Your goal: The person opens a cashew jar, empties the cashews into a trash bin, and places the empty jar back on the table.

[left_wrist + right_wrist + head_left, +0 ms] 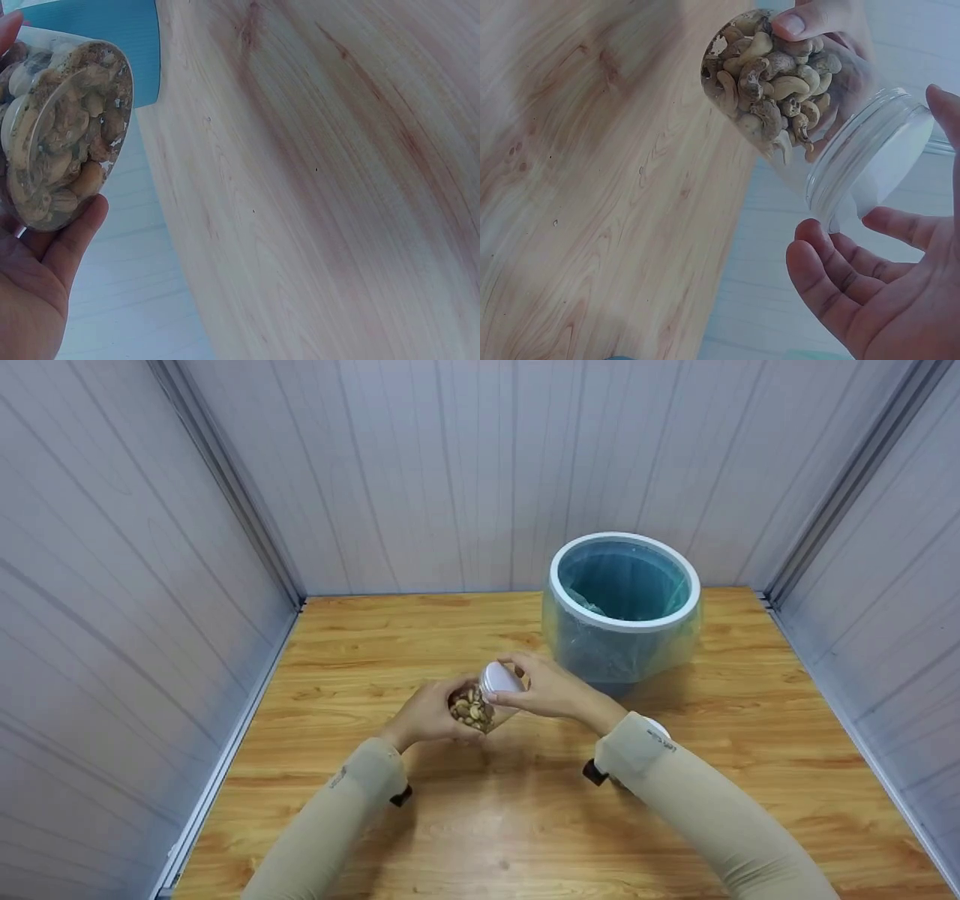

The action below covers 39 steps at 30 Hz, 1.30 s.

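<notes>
1. Pale grey panelling stands well to the left of the clear jar, which we take as our landmark.
2. Left of the jar and nearer to us, a beige left sleeve reaches in, with a dark device at its cuff.
3. Just left of the jar, the left hand holds it round the body; we see the thumb on one side and fingers on the other, the base facing out between them.
4. We find the jar tilted, raised above the wooden table, cashew nuts gathered toward its base.
5. At the jar's mouth sits a white lid; we cannot tell whether it is fully seated.
6. Right of the jar, the right hand grips that lid, thumb and fingers spread across it and bent at its edge.
7. Beyond the jar and to its right, we see a blue bin with a white rim.
8. Right of the jar and nearer, the right sleeve partly hides a white-edged thing we cannot identify.
</notes>
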Motion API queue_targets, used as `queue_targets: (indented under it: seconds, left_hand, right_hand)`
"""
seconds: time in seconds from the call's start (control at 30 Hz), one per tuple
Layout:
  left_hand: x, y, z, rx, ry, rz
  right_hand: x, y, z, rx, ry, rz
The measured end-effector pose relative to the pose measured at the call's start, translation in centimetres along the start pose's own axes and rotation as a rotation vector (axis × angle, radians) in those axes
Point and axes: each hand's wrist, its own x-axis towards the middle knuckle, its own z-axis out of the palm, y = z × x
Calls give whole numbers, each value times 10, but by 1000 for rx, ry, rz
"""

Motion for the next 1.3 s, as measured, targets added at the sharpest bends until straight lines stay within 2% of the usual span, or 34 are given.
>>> queue_targets:
  seconds: [0.13,0.33,0.63,0.9,1.3]
  left_hand:
    - [0,0,0,7,-1,2]
    - [0,-1,-1,14,1,41]
    - [0,-1,0,-10,-7,79]
    - [-2,0,1,17,-2,27]
    - [-1,-3,5,18,0,46]
  right_hand:
    - [1,1,0,18,-3,-15]
    - [1,4,0,45,-21,-37]
    - [-1,8,-3,61,-61,-114]
    - [-2,7,-4,96,-88,-164]
    - [-2,9,-2,42,-55,-289]
